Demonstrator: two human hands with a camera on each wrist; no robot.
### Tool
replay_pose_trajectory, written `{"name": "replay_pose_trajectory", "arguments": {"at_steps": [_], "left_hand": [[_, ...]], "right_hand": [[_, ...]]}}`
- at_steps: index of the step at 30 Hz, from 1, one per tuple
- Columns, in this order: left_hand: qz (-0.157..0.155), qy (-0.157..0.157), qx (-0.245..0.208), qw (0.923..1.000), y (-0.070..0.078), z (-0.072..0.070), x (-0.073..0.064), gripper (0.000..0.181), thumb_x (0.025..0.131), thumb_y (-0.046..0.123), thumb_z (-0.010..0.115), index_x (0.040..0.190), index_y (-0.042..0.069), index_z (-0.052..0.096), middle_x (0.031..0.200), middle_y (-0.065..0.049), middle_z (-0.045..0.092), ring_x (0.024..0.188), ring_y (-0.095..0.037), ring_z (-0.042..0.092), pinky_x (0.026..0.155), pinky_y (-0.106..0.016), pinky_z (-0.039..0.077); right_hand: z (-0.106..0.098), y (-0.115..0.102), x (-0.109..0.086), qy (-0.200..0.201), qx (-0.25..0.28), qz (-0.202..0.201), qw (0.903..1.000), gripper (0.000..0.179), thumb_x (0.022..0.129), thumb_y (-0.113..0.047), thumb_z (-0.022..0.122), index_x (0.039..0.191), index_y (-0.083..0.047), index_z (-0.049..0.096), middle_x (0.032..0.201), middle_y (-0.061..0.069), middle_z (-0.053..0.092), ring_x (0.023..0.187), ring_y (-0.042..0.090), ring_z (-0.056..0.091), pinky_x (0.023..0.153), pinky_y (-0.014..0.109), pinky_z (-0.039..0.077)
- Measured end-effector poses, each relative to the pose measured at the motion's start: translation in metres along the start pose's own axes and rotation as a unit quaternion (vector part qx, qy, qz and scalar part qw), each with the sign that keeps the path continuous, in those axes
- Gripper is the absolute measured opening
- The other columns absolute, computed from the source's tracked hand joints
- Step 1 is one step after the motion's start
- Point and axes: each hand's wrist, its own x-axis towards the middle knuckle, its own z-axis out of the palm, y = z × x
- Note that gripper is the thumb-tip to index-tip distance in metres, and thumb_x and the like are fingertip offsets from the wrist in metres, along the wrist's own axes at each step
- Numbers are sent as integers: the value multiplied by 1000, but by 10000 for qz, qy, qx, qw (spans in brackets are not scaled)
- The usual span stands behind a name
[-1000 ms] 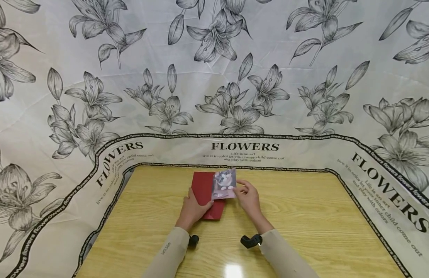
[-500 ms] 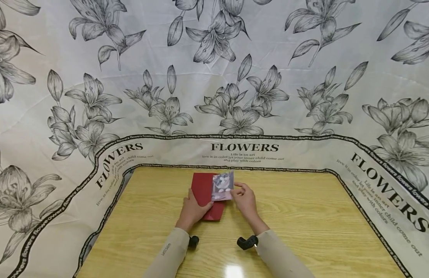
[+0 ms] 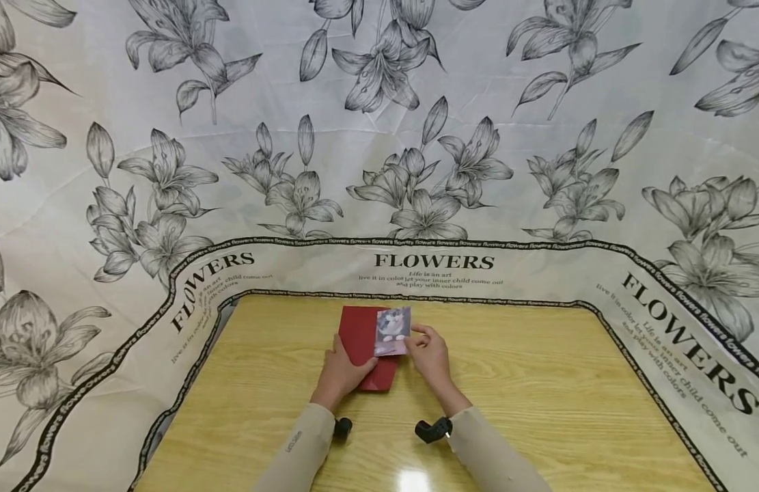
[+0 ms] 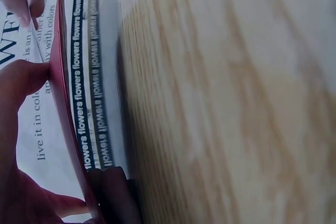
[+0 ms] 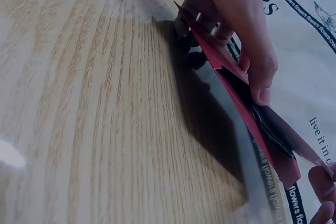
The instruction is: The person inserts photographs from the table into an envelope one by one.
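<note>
In the head view, a red paper envelope [image 3: 356, 333] is held tilted above the table. My left hand [image 3: 340, 374] grips its lower left part, thumb on the front and fingers behind, as the right wrist view also shows. A small cat photo [image 3: 393, 332] overlaps the envelope's right side. The photo's right edge is pinched between the thumb and fingers of my right hand [image 3: 430, 357]. Seen from the right wrist, the envelope [image 5: 231, 85] gapes along one side, with dark sheets [image 5: 270, 127] inside. How much of the photo lies inside cannot be told.
Beneath the hands is a wood-grain table [image 3: 527, 383]. A white cloth [image 3: 434, 205] printed with flowers and lettering hangs around its back and sides. Black wrist devices [image 3: 434, 430] sit at both sleeves.
My right hand has moved a little left, bringing the photo further over the red envelope. The photo looks straighter and narrower. My left hand and the envelope have barely moved.
</note>
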Motion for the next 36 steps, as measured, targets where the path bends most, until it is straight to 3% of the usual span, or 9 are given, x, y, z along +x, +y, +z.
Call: {"name": "replay_pose_trajectory", "arguments": {"at_steps": [8,22,30,36], "left_hand": [[24,25,-53,10000,1,0,0,118,89,52,82,168,-6,16,146,-41,46,125,-50,60,104,-60,51],[22,77,27,10000,1,0,-1,119,88,53,83,167,-8,18,143,-42,47,122,-51,62,102,-60,53],[44,103,-15,9999,2,0,0,118,88,52,83,167,-8,18,141,-41,48,118,-50,63,100,-60,54],[69,89,6,9999,2,0,0,120,88,54,83,167,-8,18,143,-42,47,120,-49,63,100,-59,54]], "right_hand": [[10,-3,1,-229,-58,19,9997,36,94,-5,77,129,3,71,79,5,75,57,9,53,51,23,41],[25,-5,1,-270,-444,-45,9986,32,95,-6,76,126,1,73,88,14,72,63,11,56,57,26,46],[32,-6,4,-294,-637,-134,9974,26,96,-5,77,121,0,75,87,12,72,69,14,60,60,28,48],[39,-4,5,-321,-902,-298,9950,24,95,-6,79,118,-1,76,84,8,71,77,17,64,70,33,51]]}}
